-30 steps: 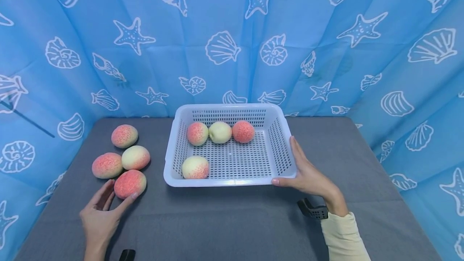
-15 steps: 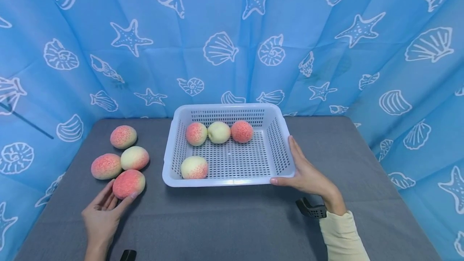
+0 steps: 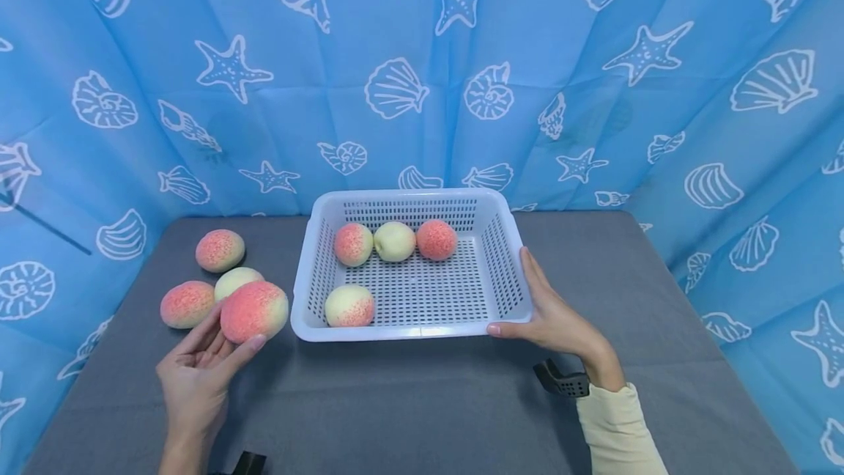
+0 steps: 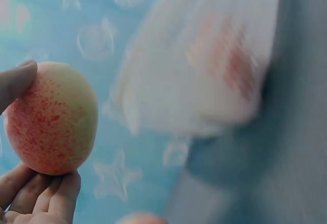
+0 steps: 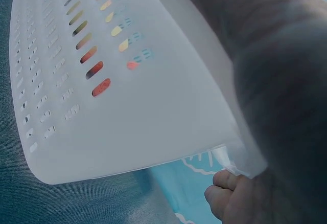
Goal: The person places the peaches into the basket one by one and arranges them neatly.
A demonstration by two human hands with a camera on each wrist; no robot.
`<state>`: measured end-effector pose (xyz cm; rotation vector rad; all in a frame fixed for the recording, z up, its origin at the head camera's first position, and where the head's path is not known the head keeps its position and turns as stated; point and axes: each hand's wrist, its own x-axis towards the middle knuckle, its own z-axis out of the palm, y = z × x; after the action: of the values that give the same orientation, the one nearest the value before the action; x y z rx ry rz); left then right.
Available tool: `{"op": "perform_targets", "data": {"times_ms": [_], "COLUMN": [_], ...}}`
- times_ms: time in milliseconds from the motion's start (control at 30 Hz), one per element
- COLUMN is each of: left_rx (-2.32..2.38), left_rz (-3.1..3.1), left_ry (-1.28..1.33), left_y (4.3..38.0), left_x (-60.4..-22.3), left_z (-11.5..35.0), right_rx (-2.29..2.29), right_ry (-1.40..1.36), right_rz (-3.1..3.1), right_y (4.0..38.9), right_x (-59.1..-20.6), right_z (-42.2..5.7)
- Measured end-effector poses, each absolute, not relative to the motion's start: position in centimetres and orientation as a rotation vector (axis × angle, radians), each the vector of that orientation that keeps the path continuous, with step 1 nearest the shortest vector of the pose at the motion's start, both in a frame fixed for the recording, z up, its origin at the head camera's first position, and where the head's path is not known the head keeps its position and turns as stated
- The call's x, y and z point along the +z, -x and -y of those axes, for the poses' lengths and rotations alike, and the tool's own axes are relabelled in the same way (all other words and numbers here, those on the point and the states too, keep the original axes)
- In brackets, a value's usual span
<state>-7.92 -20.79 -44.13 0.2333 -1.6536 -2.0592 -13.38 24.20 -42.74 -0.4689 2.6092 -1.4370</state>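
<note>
Looked about half done: four peaches (image 3: 395, 242) in basket (image 3: 409, 332), three others (image 3: 187, 304) left on table (image 3: 409, 402). Left hand (image 3: 201, 380) pinched a raised peach (image 3: 253, 311); right hand (image 3: 560, 322) gripped basket.

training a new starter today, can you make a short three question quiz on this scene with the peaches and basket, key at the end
1. How many peaches lie in the basket?
2. True or false: the right grip is clear of the basket.
3. What does the left grip hold?
a) the basket's rim
b) a red-and-yellow peach
c) nothing

Key
1. Four: three in a row towards the far side, one near the left near corner.
2. False: the right grip holds the basket at its right near corner.
3. b: the held peach sits between thumb and fingers.
</note>
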Motion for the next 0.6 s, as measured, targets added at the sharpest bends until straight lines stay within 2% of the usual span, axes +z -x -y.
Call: {"op": "perform_targets", "data": {"times_ms": [200, 367, 600], "left_rx": [-2.120, -2.106, -2.213], "left_rz": [1.777, 1.957, 2.171], "left_ry": [0.000, 0.154, 0.191], "left_y": [8.9, 10.5, 12.6], "left_x": [-41.5, -40.7, -40.7], "left_z": [17.4, 14.9, 12.3], "right_rx": [-1.450, -1.447, -1.449], "right_ry": [0.471, 0.481, 0.487], "right_rz": [-2.600, -2.603, -2.604], "right_y": [13.3, 13.4, 13.3], "right_x": [-42.8, -42.7, -42.7], "right_z": [-24.3, -24.3, -24.2]}}
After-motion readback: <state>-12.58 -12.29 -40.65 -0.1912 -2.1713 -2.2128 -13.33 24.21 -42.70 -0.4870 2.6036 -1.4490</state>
